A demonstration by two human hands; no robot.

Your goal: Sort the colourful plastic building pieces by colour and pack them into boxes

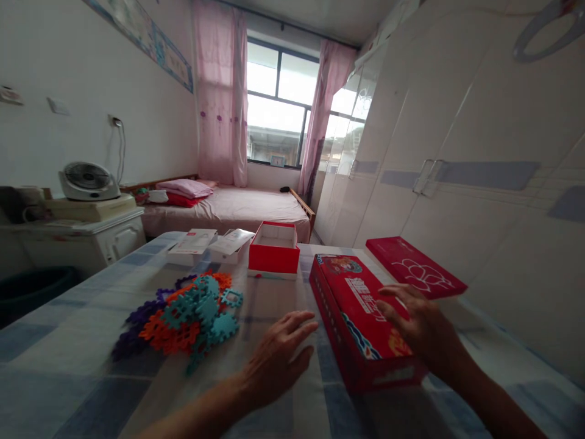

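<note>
My right hand rests over the right side of a large red box with white lettering and a coloured pattern; its fingers are spread, and it seems to touch the top. Left of this box, my left hand hovers near the tablecloth with fingers extended and nothing in them. Further left lies a loose pile of foam-like interlocking puzzle pieces in teal, orange and purple. Behind the red box, a flat red lid-like box with a white line drawing lies at an angle.
An open red box with a pale inside stands at the table's far edge. Two white boxes sit left of it. A checked cloth covers the table. Beyond are a bed, a wardrobe and a fan on a cabinet.
</note>
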